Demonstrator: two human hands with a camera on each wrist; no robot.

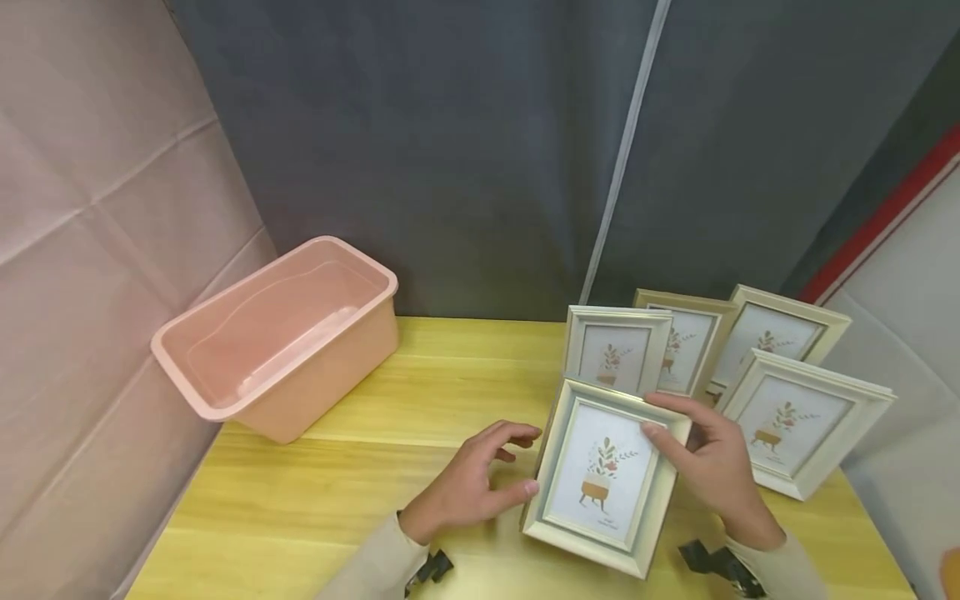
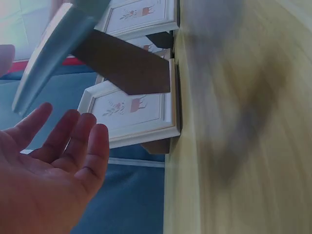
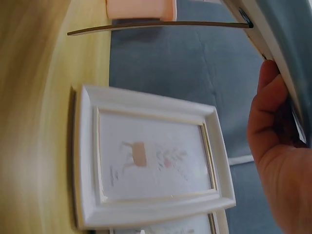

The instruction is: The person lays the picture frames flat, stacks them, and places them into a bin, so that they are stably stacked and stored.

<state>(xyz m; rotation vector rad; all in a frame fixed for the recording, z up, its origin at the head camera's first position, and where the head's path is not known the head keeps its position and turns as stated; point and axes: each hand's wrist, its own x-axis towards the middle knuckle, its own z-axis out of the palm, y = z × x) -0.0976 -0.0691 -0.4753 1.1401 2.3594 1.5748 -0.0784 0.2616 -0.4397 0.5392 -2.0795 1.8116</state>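
Right hand (image 1: 711, 462) pinching picture frame (image 1: 600, 475) by upper right corner, bottom centre-right of head view. Left hand (image 1: 480, 479) loose, thumb at left edge; can't tell whether touching. Four more frames (image 1: 795, 425) standing, right; pink bin (image 1: 333, 371), left.

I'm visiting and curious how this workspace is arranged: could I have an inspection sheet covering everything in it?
Surface: wood-grain tabletop.
Job's things: held picture frame with a potted-plant print, tilted; four other picture frames with similar prints stand behind it and to its right.
Clutter: nothing seen beyond a pink plastic bin at the left.
Grips: right grip, a bare hand, pinches the held picture frame near its upper right corner; left grip, fingers loosely bent, is beside its left edge, contact unclear.
Cables: nothing seen.
Surroundings: dark gray backdrop behind.
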